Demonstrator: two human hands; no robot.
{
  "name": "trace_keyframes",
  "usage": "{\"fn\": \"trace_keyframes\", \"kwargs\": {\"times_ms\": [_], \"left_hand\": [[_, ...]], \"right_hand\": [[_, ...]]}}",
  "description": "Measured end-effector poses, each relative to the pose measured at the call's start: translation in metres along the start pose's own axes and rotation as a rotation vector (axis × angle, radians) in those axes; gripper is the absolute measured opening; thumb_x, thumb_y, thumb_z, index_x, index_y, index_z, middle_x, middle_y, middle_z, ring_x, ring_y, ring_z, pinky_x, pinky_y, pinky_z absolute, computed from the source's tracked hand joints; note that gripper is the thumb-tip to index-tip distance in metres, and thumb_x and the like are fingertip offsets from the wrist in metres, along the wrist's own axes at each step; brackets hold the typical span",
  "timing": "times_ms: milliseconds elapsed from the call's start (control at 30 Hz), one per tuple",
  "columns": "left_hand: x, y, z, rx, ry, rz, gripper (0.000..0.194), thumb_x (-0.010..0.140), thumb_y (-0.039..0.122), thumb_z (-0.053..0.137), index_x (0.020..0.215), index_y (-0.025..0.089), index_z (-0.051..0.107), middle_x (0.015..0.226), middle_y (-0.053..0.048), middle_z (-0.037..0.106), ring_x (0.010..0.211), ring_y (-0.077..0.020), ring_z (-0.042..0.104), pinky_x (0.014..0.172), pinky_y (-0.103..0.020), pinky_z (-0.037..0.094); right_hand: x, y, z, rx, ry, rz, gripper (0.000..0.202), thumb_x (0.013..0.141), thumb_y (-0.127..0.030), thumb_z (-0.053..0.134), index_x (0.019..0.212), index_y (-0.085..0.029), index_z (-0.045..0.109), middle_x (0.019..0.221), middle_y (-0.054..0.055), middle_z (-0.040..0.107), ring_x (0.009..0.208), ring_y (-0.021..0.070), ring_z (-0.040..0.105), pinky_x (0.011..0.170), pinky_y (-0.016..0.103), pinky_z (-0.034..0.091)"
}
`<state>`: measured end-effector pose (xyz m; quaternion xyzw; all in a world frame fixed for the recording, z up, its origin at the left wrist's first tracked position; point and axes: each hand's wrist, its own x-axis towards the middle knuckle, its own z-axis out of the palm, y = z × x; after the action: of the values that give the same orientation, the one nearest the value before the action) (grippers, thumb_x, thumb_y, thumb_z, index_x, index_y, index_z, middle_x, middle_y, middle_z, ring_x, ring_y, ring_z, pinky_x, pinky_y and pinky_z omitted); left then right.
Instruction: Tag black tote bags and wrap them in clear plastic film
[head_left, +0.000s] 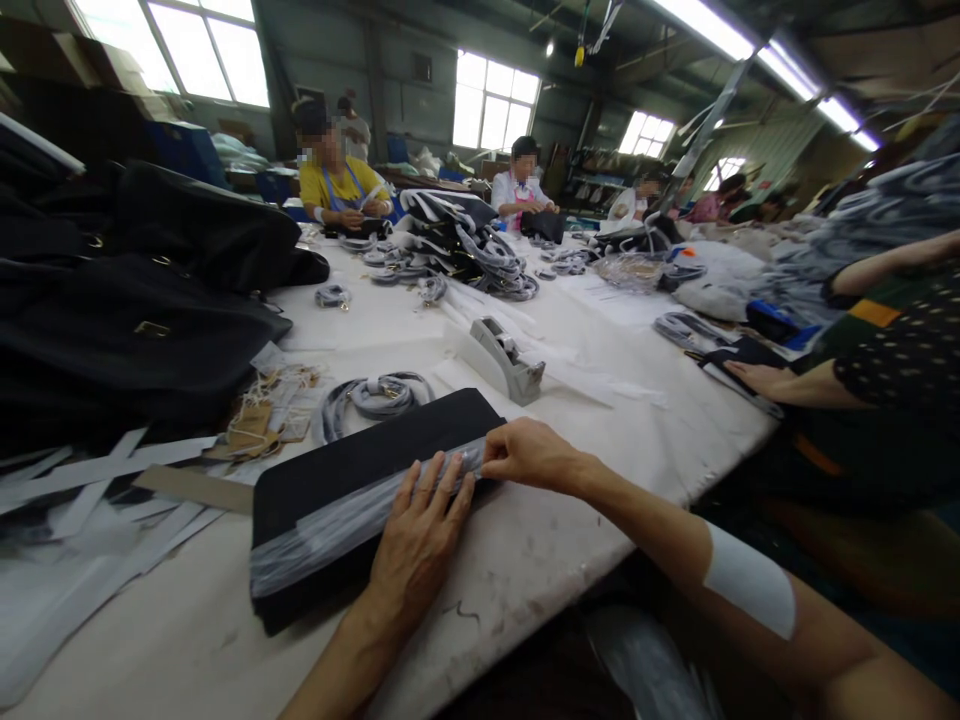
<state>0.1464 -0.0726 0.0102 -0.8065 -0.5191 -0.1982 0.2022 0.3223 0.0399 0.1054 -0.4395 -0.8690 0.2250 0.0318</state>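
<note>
A black bag [360, 450] lies flat on the white table, slanting up to the right. Along its front part runs a strip wrapped in clear plastic [322, 535]. My left hand [424, 520] rests on the strip with its fingers stretched out. At the bag's right end, my right hand [525, 455] pinches the end of the plastic wrap. Behind the bag lies a coiled grey wrapped strap [382, 395], and a grey tape dispenser [504, 360] stands farther back to the right.
Black bags [142, 330] are piled at the left, near tags with strings [262, 420] and paper strips [97, 480]. Wrapped straps [480, 250] are heaped at the back. Another person's hand [757, 380] rests by a dark item at the right. More people sit across the table.
</note>
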Motion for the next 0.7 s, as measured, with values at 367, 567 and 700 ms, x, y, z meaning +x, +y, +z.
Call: {"fn": "trace_keyframes", "kwargs": {"times_ms": [367,567,700], "left_hand": [[0.001,-0.001,0.000,-0.002,0.010,0.011,0.045,0.089,0.011,0.041,0.130,0.022,0.056,0.143,-0.010,0.048,0.135,-0.0303,0.041,0.110,-0.050,0.033],[0.002,-0.001,0.004,-0.027,0.004,-0.018,0.043,0.088,0.016,0.046,0.129,0.023,0.057,0.144,-0.009,0.047,0.135,-0.0296,0.040,0.111,-0.049,0.032],[0.002,-0.001,0.004,-0.034,-0.005,-0.018,0.044,0.087,0.016,0.047,0.129,0.023,0.057,0.144,-0.009,0.047,0.135,-0.0295,0.039,0.111,-0.049,0.031]], "right_hand": [[0.004,0.005,0.008,-0.442,0.145,-0.116,0.031,0.075,-0.045,0.075,0.088,-0.020,0.061,0.082,0.006,0.071,0.079,0.0220,0.064,0.076,0.031,0.035],[0.003,0.030,0.016,-0.356,0.409,-0.147,0.055,0.069,-0.053,0.076,0.107,-0.018,0.058,0.125,0.014,0.057,0.108,0.0285,0.055,0.087,0.035,0.040],[0.012,0.063,0.017,0.016,0.329,0.090,0.072,0.059,-0.057,0.081,0.115,-0.019,0.058,0.121,0.010,0.058,0.105,0.0262,0.056,0.090,0.037,0.042]]}}
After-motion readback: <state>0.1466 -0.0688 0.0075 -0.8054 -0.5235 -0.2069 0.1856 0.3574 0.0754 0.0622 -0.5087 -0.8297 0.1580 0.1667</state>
